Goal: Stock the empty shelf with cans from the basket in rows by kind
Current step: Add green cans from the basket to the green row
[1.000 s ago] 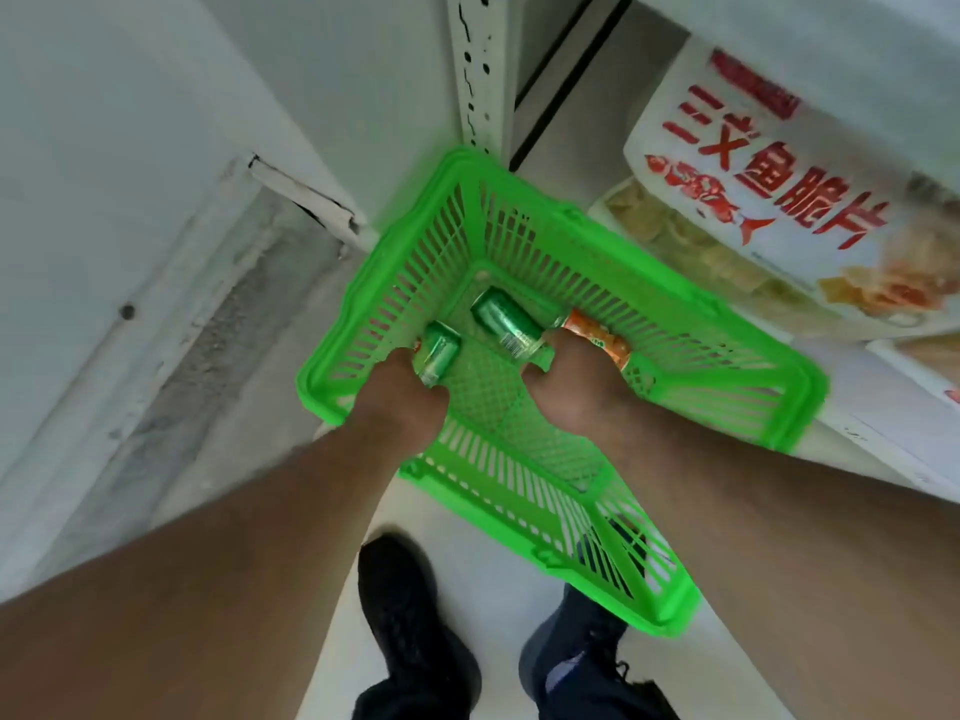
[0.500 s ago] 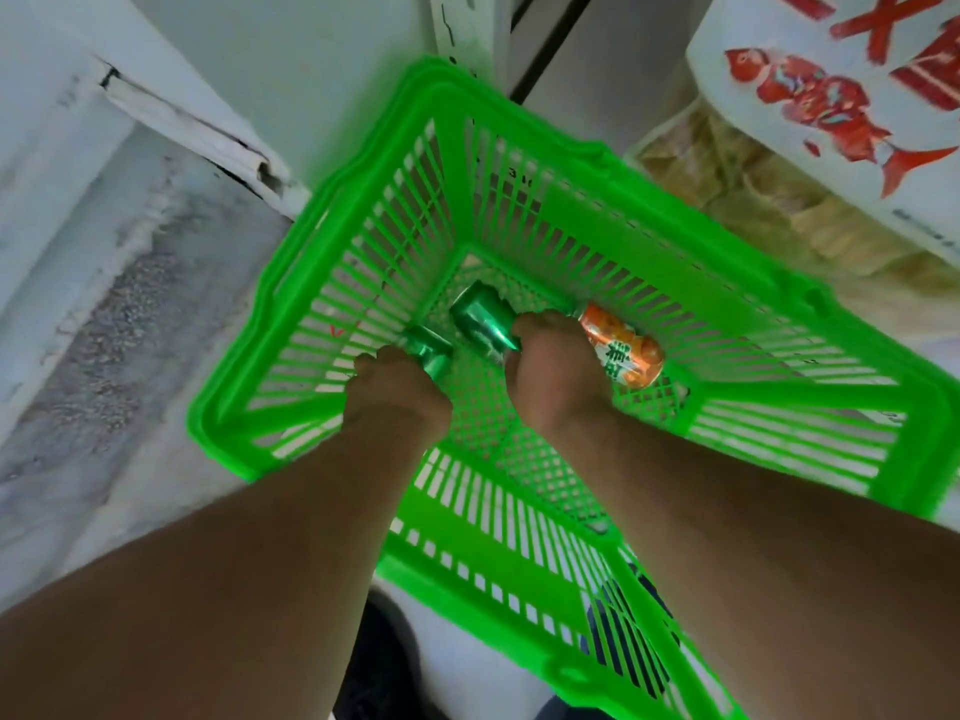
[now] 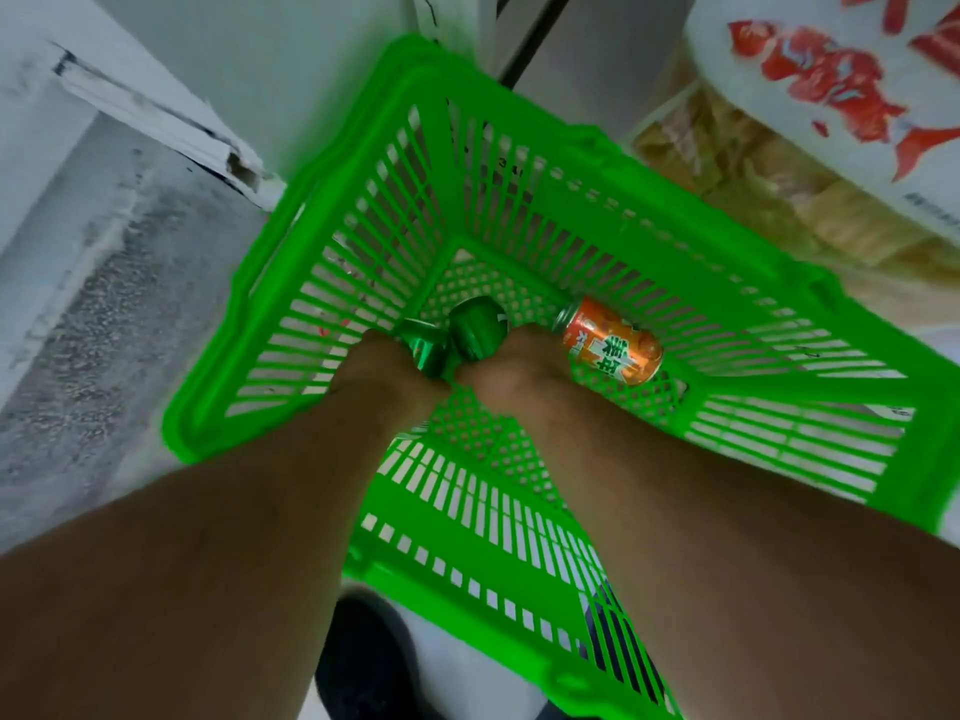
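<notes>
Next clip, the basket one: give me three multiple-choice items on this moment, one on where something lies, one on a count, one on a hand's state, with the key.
1. Where does the orange drink can lie?
A. On the floor of the green slatted plastic basket, to the right of the right hand
B. On a shelf
C. In the left hand

2. How many cans show in the basket?
A. One
B. Three
C. Six

3. What is the left hand doing?
A. Hanging idle outside the basket
B. Pressing flat on the basket's rim
C. Gripping a green can

Key: 1 A, the orange can rests on its side on the mesh floor, with neither hand gripping it. 2 B, two green cans, the second at the right hand, plus the orange one. 3 C, its fingers are wrapped around the can.
</notes>
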A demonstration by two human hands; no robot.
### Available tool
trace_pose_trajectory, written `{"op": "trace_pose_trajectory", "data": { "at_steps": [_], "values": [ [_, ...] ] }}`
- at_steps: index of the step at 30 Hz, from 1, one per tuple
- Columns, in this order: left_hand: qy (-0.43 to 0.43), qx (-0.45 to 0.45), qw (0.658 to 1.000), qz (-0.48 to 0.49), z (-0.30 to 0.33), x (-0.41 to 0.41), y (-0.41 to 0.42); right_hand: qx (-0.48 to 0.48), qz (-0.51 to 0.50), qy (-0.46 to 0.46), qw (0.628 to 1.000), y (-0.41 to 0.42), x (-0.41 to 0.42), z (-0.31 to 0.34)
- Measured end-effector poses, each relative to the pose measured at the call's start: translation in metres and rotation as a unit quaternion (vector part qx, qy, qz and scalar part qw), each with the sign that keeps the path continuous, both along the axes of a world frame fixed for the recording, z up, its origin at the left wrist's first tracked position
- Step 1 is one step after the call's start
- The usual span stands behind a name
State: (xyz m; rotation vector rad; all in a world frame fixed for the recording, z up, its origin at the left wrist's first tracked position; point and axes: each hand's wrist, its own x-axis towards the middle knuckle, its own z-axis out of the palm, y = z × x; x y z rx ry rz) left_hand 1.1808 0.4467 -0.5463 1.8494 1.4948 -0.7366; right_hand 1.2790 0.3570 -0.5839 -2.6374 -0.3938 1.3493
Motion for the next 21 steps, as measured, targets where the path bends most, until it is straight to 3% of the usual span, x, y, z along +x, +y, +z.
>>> {"op": "trace_pose_trajectory", "data": {
  "at_steps": [5, 11, 21],
  "values": [
    [-0.106, 0.021, 0.992, 0.062, 0.096, -0.003, -0.012, 0.083, -0.184, 0.077, 0.976, -0.039, 0.004, 0.099],
    [-0.225, -0.007, 0.968, 0.114, 0.261, -0.002, -0.041, 0.183, -0.223, 0.112, 0.951, -0.073, 0.012, 0.273],
    [-0.364, -0.207, 0.888, 0.190, 0.552, -0.003, -0.076, 0.324, -0.354, 0.155, 0.864, -0.116, 0.013, 0.573]
  ]
}}
